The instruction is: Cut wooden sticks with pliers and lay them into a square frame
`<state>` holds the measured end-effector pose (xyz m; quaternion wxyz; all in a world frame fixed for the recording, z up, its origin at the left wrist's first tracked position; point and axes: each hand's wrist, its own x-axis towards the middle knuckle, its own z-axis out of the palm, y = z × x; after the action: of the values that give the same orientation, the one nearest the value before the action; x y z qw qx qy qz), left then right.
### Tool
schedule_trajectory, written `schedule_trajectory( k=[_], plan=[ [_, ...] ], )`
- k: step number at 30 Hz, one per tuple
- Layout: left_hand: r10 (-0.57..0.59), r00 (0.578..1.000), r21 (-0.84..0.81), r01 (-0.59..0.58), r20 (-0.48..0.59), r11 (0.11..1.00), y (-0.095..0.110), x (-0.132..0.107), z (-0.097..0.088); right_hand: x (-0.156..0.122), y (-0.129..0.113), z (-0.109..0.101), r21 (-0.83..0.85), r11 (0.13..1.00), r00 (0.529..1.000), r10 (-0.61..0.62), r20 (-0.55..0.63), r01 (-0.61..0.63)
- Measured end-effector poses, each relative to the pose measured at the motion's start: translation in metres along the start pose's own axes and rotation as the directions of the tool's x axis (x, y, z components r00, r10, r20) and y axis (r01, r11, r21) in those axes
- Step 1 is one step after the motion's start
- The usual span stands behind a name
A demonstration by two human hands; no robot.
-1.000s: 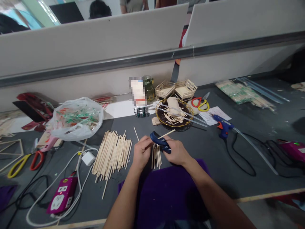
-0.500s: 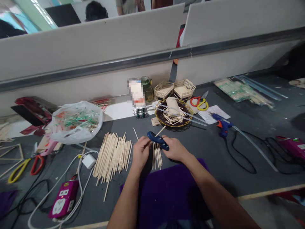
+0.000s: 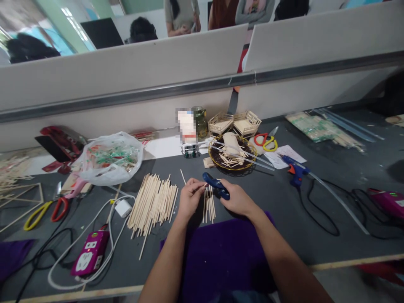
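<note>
My right hand (image 3: pixel 235 198) is wrapped round a dark blue hand tool (image 3: pixel 214 182), whose exact kind I cannot make out. The tool points up and left toward my left hand (image 3: pixel 191 200). There the fingertips are pinched close to the tool's end; what they hold is too small to tell. One thin wooden stick (image 3: pixel 182 176) shows just beyond the left knuckles. Between my hands, a small row of sticks (image 3: pixel 208 207) lies on the dark table. To the left of my left hand spreads a large pile of wooden sticks (image 3: pixel 153 204).
Ahead stands a round basket (image 3: pixel 214 162) with short stick pieces, beside scissors (image 3: pixel 268 143). A blue glue gun (image 3: pixel 296 169) with its cable lies right. On the left are a white plastic bag (image 3: pixel 110 160), a purple power strip (image 3: pixel 91 252) and cables. People stand beyond the partition (image 3: pixel 126 67).
The stick that stuck out past the blue tool no longer shows there. The tool has shifted slightly right, away from my left fingers. My view has tilted up a little.
</note>
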<state>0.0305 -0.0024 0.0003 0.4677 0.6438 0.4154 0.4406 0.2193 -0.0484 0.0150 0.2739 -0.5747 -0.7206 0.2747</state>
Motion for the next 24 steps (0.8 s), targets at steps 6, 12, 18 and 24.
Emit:
schedule_trajectory(
  k=[6,12,18,24],
  plan=[
    [-0.061,0.998,-0.167,0.057,-0.016,0.984,0.001,-0.001,0.001,-0.007,0.015,-0.02,-0.133,0.988,0.984,0.055,-0.17,-0.078],
    [-0.264,0.965,-0.398,0.245,0.009,0.884,0.009,-0.004,0.005,-0.019,0.038,-0.038,-0.422,0.892,0.985,0.17,-0.023,-0.164],
    [-0.299,0.954,-0.466,0.277,0.026,0.84,0.013,-0.003,0.006,-0.025,0.041,-0.037,-0.557,0.819,0.98,0.195,0.043,-0.138],
    [-0.32,0.946,-0.335,0.286,-0.049,0.898,0.011,-0.002,0.003,-0.025,0.042,-0.033,-0.518,0.851,0.989,0.136,0.056,-0.087]
  ],
)
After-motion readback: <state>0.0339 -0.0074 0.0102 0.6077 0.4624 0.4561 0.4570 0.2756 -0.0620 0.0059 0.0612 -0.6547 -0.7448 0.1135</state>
